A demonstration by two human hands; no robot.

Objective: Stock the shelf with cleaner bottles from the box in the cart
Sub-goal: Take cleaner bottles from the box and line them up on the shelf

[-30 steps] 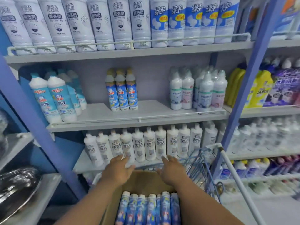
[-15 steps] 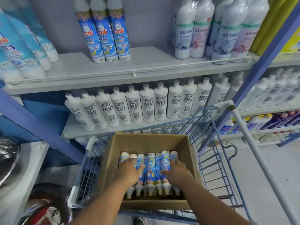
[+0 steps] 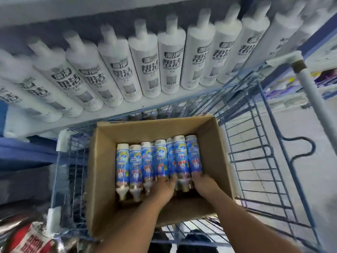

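Cleaner bottles point(image 3: 158, 159), blue-labelled with white caps, lie side by side in one row inside the open cardboard box point(image 3: 102, 172), necks toward the person, caps toward the shelf. Head view, the only one: the box sits in the blue wire cart point(image 3: 255, 161), which is drawn up close against the shelf point(image 3: 76, 123). Left hand point(image 3: 162, 189) is laid over the neck ends of the middle bottles, fingers spread and bent down onto them; motion blur prevents telling whether it has closed round one, so grip cannot be called. Right hand point(image 3: 204, 183) is at the neck ends of the two rightmost bottles, fingers curled onto them; whether it actually grips is likewise unclear. No bottle is lifted; all appear to rest on the box floor. About eight are countable, the row packed tight with no obvious gap. The shelf level in sight carries a full row of white bottles point(image 3: 171, 57) of another product, none of the blue kind among them. Judgement: stocking appears barely begun, at the pick-up step; the whole visible row is left to move. A red-and-white package point(image 3: 34, 240) shows at lower left, blurred.
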